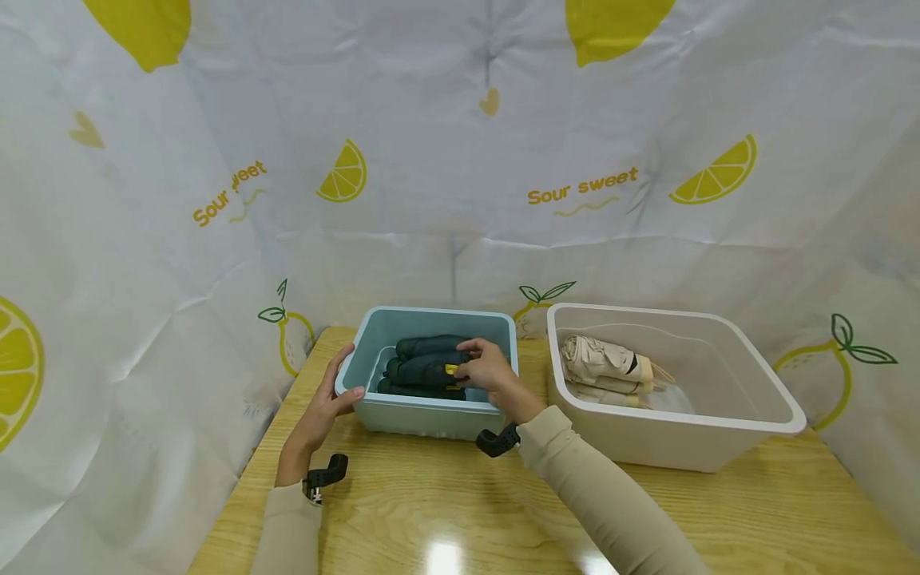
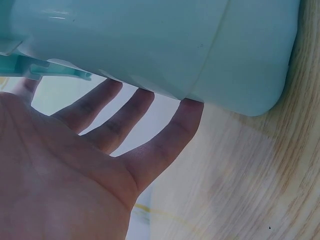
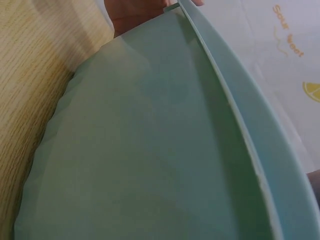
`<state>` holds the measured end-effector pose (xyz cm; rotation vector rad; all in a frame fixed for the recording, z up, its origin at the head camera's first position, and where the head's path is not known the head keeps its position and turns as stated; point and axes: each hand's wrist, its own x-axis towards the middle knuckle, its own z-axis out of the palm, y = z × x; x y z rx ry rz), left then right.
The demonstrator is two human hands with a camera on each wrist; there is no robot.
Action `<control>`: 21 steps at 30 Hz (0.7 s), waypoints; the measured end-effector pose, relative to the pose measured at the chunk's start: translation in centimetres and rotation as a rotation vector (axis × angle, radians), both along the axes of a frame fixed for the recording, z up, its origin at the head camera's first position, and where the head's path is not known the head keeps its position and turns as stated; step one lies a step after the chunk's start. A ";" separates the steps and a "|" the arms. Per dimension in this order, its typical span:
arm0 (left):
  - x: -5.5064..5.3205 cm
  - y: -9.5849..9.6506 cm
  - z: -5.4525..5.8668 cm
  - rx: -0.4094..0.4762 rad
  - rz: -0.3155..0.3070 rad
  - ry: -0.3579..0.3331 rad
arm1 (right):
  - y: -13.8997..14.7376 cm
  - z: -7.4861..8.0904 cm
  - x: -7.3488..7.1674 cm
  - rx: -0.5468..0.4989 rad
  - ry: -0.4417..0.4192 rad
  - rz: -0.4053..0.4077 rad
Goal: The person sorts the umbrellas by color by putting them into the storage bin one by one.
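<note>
A light blue bin [image 1: 431, 415] stands on the table and holds several dark green rolled bundles that look like folded umbrellas. My left hand [image 1: 327, 411] holds the bin's front left corner, thumb at the rim. In the left wrist view, that hand's fingers [image 2: 170, 142] press against the bin's outer wall. Inside the bin, my right hand [image 1: 489, 371] grips the right end of the upper folded umbrella [image 1: 420, 370], beside its yellow tag. Another dark bundle [image 1: 427, 346] lies behind it and one more in front. The bin wall [image 3: 125, 125] hides the right hand's fingers in the right wrist view.
To the right stands a larger off-white bin [image 1: 647, 435], with beige rolled bundles [image 1: 600, 359] at its left side. Both bins rest on a wooden table [image 1: 402, 503]. A lemon-print curtain [image 1: 431, 263] hangs close behind and at both sides.
</note>
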<state>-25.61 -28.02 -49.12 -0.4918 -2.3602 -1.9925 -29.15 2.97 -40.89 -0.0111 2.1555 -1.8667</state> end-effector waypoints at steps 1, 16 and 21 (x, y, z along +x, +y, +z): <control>0.0 0.0 0.0 0.000 0.001 0.000 | 0.0 0.0 0.0 0.010 -0.005 0.008; 0.2 0.1 0.1 -0.009 0.004 -0.005 | 0.5 0.0 0.2 0.112 -0.040 0.121; 0.1 0.1 0.1 -0.015 0.006 -0.002 | 0.5 -0.1 0.3 0.153 0.002 0.104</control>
